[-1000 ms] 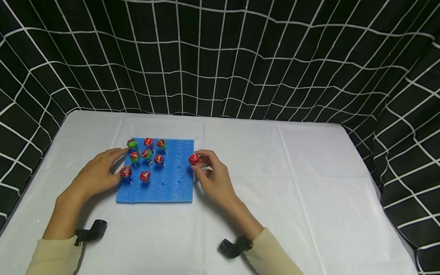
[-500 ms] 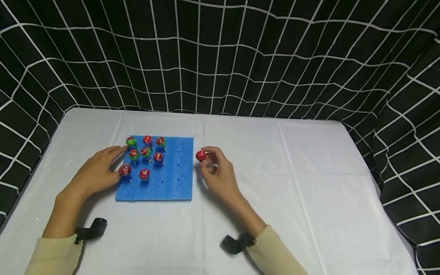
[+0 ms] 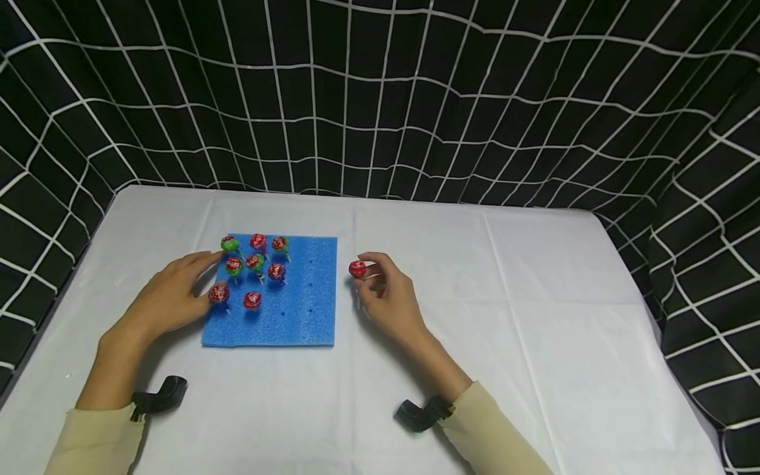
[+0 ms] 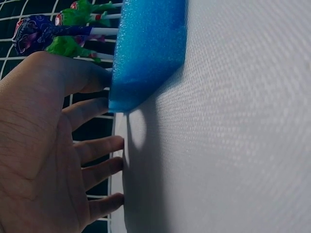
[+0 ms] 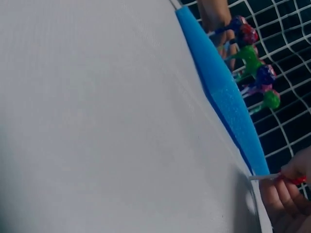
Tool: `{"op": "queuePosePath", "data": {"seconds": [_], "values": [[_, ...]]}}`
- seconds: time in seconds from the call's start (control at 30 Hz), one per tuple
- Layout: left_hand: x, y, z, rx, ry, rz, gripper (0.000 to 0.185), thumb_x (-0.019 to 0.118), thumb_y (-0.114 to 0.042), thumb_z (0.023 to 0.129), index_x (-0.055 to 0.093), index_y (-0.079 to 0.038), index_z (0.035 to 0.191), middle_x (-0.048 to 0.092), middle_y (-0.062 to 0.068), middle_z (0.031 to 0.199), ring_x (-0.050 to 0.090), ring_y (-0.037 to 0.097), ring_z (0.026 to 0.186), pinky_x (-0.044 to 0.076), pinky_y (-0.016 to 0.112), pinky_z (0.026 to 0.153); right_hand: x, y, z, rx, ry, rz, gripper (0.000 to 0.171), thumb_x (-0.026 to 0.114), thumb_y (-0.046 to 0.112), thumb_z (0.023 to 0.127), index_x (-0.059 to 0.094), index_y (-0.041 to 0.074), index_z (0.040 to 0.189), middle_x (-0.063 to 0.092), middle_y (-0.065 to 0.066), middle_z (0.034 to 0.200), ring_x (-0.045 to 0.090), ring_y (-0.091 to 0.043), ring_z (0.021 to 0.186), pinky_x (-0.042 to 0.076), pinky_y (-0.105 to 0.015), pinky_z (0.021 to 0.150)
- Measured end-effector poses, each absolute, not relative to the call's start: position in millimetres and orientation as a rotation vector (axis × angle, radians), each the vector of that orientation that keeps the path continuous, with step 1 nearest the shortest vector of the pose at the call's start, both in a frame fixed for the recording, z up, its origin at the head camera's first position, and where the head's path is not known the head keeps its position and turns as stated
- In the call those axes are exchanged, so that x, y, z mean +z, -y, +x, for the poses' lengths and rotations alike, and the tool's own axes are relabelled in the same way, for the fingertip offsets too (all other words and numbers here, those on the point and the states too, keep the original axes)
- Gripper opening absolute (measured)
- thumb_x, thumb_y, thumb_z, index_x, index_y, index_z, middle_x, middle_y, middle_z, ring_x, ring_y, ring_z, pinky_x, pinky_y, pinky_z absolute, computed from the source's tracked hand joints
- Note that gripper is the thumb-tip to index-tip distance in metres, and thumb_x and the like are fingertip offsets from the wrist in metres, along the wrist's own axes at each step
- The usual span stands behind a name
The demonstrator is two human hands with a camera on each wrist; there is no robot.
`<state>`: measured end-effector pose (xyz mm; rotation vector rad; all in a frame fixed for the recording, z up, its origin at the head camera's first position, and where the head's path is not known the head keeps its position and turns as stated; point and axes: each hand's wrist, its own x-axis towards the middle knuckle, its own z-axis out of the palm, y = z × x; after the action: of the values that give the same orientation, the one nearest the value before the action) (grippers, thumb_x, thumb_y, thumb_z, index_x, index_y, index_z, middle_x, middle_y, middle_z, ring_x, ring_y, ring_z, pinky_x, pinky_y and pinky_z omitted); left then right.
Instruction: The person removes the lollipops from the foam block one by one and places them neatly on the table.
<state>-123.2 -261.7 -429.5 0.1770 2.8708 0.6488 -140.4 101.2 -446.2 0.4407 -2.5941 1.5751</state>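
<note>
A blue foam board point(image 3: 309, 330) with small holes lies flat on the white table. Several wrapped lollipops stand in it by their sticks, among them a red one point(image 3: 252, 301) toward the front and a green one point(image 3: 229, 243) at the back left corner. My left hand point(image 3: 169, 300) rests at the board's left side; in the left wrist view its thumb and forefinger touch the foam edge point(image 4: 150, 53), with the other fingers spread. Right of the board, my right hand point(image 3: 388, 300) pinches a red lollipop point(image 3: 357, 268). Its white stick point(image 5: 263, 177) points toward the table in the right wrist view.
A white cloth point(image 3: 463, 277) covers the table. Behind and beside it hangs a black curtain point(image 3: 380, 99) with a white grid. Black wrist mounts point(image 3: 160, 396) sit at both sleeve cuffs.
My right hand has moved to the right with the red lollipop, from the board's right edge to over the white cloth. My left hand stays at the board's left side.
</note>
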Motion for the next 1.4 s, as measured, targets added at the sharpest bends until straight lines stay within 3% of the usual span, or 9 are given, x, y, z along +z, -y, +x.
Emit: {"op": "queuePosePath", "data": {"seconds": [0.5, 0.77, 1.17, 1.4], "values": [[-431.9, 257.2, -124.2, 0.659, -2.871, 0.176, 0.075, 0.06, -0.016, 0.09, 0.04, -0.005, 0.162, 0.036, 0.031, 0.166, 0.029, 0.059, 0.153, 0.024, 0.079, 0.122, -441.2, -115.0, -152.1, 1.51, 2.692, 0.36, 0.039, 0.074, 0.0, 0.09, 0.067, 0.005, 0.128, 0.077, -0.016, 0.098, 0.072, -0.02, 0.078, 0.052, -0.017, 0.067], [-431.1, 260.1, -123.1, 0.648, -2.881, 0.177, 0.075, 0.061, -0.017, 0.09, 0.041, -0.003, 0.161, 0.036, 0.032, 0.165, 0.03, 0.059, 0.152, 0.024, 0.08, 0.121, -439.1, -112.3, -152.9, 1.484, 2.772, 0.327, 0.038, 0.073, 0.003, 0.088, 0.069, 0.004, 0.125, 0.078, -0.016, 0.097, 0.074, -0.02, 0.077, 0.055, -0.019, 0.067], [-429.7, 259.7, -121.5, 0.657, -2.871, 0.165, 0.074, 0.06, -0.018, 0.091, 0.041, -0.005, 0.161, 0.036, 0.032, 0.166, 0.029, 0.059, 0.153, 0.024, 0.078, 0.123, -436.3, -105.2, -155.8, 1.287, 2.904, 0.272, 0.033, 0.079, 0.011, 0.089, 0.072, 0.004, 0.12, 0.077, -0.01, 0.088, 0.06, -0.018, 0.075, 0.044, -0.028, 0.068], [-430.4, 261.6, -122.0, 0.644, -2.874, 0.162, 0.074, 0.061, -0.019, 0.092, 0.04, -0.005, 0.162, 0.035, 0.032, 0.166, 0.029, 0.059, 0.154, 0.024, 0.079, 0.122, -436.7, -101.9, -152.9, 1.261, 2.91, 0.248, 0.033, 0.081, 0.011, 0.089, 0.072, 0.005, 0.12, 0.076, -0.011, 0.094, 0.06, -0.019, 0.076, 0.045, -0.028, 0.068]]}}
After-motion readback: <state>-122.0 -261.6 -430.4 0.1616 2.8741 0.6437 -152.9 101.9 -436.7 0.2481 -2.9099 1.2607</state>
